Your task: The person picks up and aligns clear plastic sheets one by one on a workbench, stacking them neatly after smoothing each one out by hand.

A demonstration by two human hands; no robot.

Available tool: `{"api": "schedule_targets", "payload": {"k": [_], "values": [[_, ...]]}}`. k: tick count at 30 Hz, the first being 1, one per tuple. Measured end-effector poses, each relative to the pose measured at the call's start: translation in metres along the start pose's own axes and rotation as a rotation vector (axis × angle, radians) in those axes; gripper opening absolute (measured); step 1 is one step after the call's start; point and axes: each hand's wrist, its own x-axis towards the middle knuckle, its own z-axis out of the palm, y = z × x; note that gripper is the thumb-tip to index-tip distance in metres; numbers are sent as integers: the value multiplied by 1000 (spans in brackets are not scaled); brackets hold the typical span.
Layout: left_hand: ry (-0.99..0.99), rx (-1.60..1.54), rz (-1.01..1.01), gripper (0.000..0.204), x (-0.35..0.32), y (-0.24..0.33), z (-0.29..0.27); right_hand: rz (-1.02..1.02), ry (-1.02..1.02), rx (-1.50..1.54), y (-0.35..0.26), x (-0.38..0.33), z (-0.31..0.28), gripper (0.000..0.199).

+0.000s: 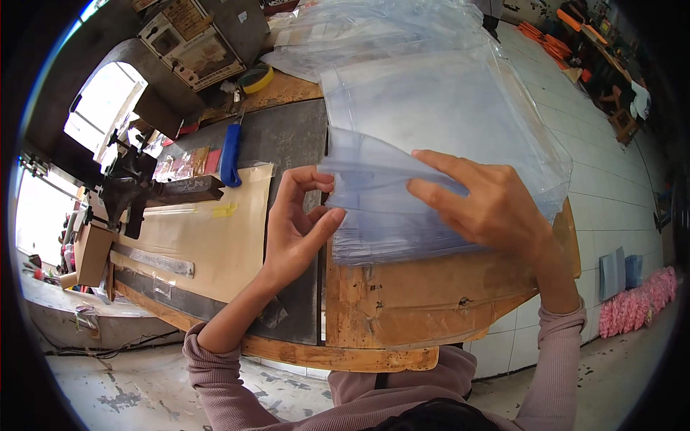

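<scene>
A stack of clear, bluish plastic sheets (402,226) lies in front of me, its near edges layered unevenly. One upper sheet (374,152) is raised and bowed across the stack. My right hand (489,197) lies over this raised sheet from the right, with the sheet's fold between its two forward fingers. At the left edge of the stack is my left hand (298,223). Its fingers are curled and the thumb stands apart from them, with a gap between. The left fingertips are close to the sheet edges; whether they touch is hard to tell.
More clear plastic (381,36) is heaped at the far end. To the left are a blue-handled cutter (231,154), brown paper (237,251), a metal strip (154,260), a dark clamp-like fixture (129,179) and yellow tape (256,78). Pink bundles (640,302) sit on the floor at right.
</scene>
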Motion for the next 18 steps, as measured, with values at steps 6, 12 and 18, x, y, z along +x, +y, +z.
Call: {"api": "schedule_targets", "payload": {"k": [6, 12, 18], "values": [[16, -12, 117, 31, 4, 5, -2, 35, 17, -31, -5, 3, 4, 33], [174, 298, 436, 31, 5, 11, -6, -34, 150, -123, 4, 3, 11, 39], [-389, 803, 251, 37, 11, 24, -18, 89, 118, -165, 7, 3, 1, 25]]}}
